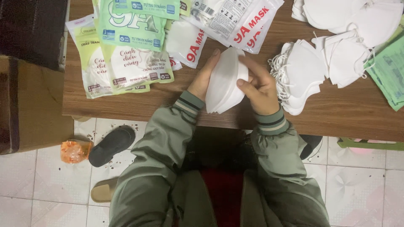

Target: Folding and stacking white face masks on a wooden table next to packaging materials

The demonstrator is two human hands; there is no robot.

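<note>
both hands cup a small stack of folded white fabric face masks [224,82] just above the brown wooden table's near edge [336,117]. left hand [203,77] lies flat, fingers together, squaring the stack; right hand [259,86] pinches its edge, keeping the layers aligned.

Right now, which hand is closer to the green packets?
Left. The left hand sits just right of the green packets, holding the mask stack; the right hand is beyond the stack, farther away.
</note>
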